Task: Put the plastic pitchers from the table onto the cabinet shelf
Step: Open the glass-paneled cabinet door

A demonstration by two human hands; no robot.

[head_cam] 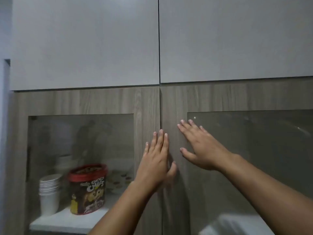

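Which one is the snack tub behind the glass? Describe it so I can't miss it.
Look through the left glass door of the wooden cabinet, down to the white shelf. The tub stands there, right of a stack of white paper cups. Only it has a red lid and a dark brown printed label.

Pale grey upper doors [84, 41] sit above wood-grain cabinet doors [147, 106] with glass panes [254, 150], dimly lit.

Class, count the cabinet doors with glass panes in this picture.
2: the left glass door under the left hand, and the right glass door under the right hand. More may lie outside the frame.
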